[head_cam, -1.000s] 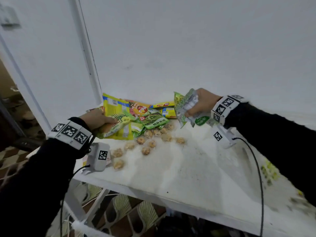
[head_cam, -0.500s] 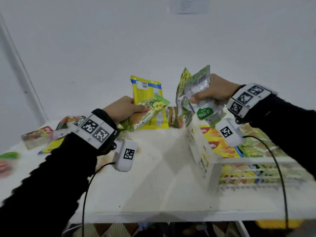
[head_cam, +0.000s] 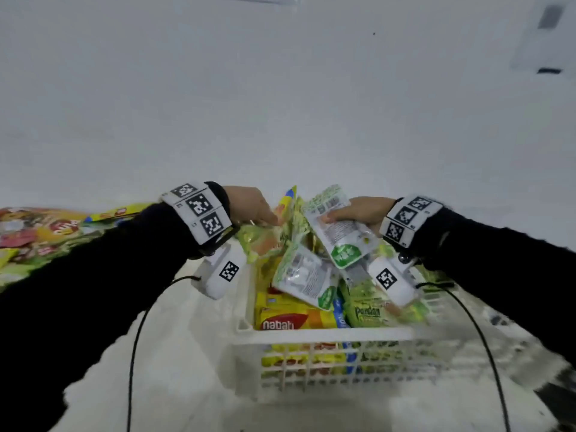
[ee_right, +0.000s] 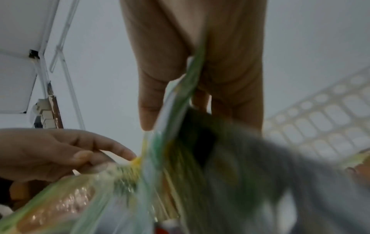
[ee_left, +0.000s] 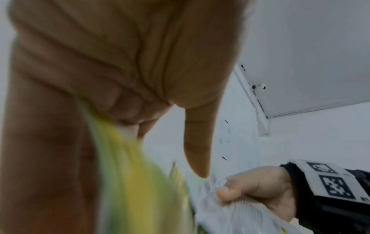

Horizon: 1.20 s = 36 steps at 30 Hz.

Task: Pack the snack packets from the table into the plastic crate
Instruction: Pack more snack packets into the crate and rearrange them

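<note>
Compared with half a second ago, both hands have swung over from the bare counter and now sit right above the white plastic crate (head_cam: pixel 324 333), which fills the 6 o'clock part of the head view instead of poking in from 3 o'clock. The left hand (head_cam: pixel 249 205) is at about 11 o'clock of the crate, palm down, fingers (ee_right: pixel 112 147) curled onto the yellow-green snack packets (head_cam: pixel 265 241) it's carrying; the wrist view is too smeared to show the grip any better. The right hand (head_cam: pixel 358 212) is at about 1 o'clock, thumb (ee_left: pixel 226 193) clamped over the white-and-green packets (head_cam: pixel 336 235), which hang down tilted toward the crate's middle, one of them (head_cam: pixel 307 279) already resting on the stuff inside. The crate already holds a yellow Nabati pack (head_cam: pixel 280 319) on the near left and a green Pandan pack (head_cam: pixel 371 311) on the near right. More loose packets (head_cam: pixel 46 232) sit on the counter (head_cam: pixel 187 353) way off at 9 o'clock.
</note>
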Motion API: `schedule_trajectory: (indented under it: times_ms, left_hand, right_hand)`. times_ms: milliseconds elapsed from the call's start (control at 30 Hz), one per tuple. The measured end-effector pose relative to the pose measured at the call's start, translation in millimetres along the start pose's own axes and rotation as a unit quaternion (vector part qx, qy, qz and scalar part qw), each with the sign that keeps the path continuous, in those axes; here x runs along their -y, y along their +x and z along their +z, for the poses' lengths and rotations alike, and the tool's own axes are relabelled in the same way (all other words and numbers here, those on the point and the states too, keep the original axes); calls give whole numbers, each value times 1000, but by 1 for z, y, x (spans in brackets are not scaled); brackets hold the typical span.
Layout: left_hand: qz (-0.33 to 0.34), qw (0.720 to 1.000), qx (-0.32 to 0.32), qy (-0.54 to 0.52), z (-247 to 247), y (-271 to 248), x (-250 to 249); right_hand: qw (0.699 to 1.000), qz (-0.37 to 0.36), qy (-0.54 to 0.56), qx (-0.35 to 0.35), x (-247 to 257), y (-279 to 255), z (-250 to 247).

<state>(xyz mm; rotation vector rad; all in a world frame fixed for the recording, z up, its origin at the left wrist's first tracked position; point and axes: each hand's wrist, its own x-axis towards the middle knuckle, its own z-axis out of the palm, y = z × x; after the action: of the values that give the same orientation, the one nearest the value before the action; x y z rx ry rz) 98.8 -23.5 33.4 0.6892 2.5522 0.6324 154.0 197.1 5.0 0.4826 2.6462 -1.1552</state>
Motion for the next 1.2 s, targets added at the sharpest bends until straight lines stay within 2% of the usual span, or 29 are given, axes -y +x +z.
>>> schedule_trajectory:
  times_ms: [67,167,300,367,567,667,767,933,1067,1200]
  left_hand:
    - [-20,1000,16,-10,0,0,-8]
    - [-19,999,-8,39,-1,2,-14]
    - [-27,999,-3,27,-2,7,-19]
    - [-22,999,-3,46,-2,12,-20]
    - [53,995,-22,84,-3,21,-46]
    - [106,989,-26,97,1,26,-68]
    - [130,981,6,141,14,35,-82]
    - [82,963,45,253,38,58,-82]
    - [34,942,54,330,46,67,-77]
    - [-8,906,71,417,56,73,-79]
  right_hand:
    - [999,25,9,35,6,-7,4]
    - [998,36,-32,44,7,-8,0]
    - [995,0,-91,33,3,-7,-17]
    - [988,-28,-153,13,-3,-7,-24]
    - [969,-63,-239,-24,-18,-8,-24]
    - [952,-41,-304,3,-29,-5,-12]
    - [937,-21,-345,55,-39,4,2]
    - [917,-64,-386,73,-46,15,3]
    - [902,-102,-416,47,-49,21,-6]
    - [915,-137,-367,98,-48,13,-33]
